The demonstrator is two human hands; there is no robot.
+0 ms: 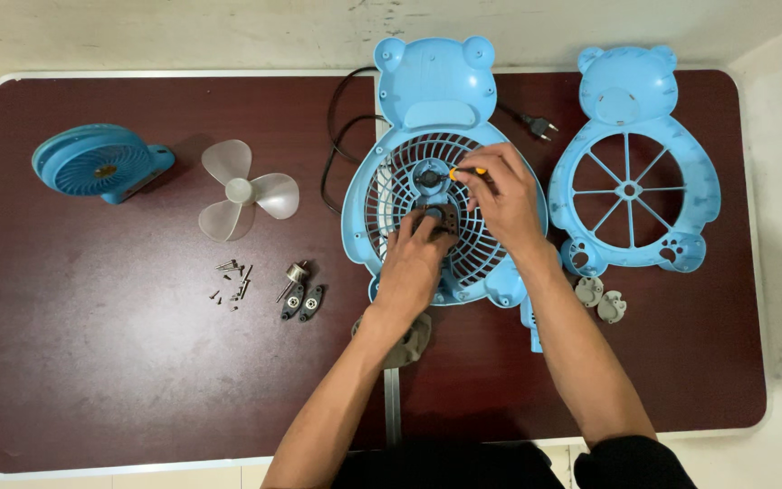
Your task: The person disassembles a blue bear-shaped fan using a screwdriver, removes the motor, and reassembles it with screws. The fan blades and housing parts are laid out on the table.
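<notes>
1. L hand [415,263] lies on the lower part of the blue bear-shaped fan housing [434,91], fingers curled round a small dark part [436,220] at the grille, just below the hub [429,175].
2. R hand [500,201] is closed on a screwdriver w/ orange-yellow handle [465,171]; its tip points left, toward the hub.
3. Housing sits mid-table, far side, grille facing up. Black power cord [335,145] loops off its left edge; plug [540,127] lies to its right.
4. Right of it: second blue bear-shaped shell [631,118] w/ open spokes, apart from the housing.
5. Two small grey round pieces [600,299] just near of that shell.
6. Left side: clear three-blade propeller [242,190], and far left a small round blue fan [101,163].
7. Near of the propeller: loose screws [233,281], a small metal shaft piece [293,274], two dark brackets [302,303].
8. All on a dark red-brown table [119,380] w/ white edge.
</notes>
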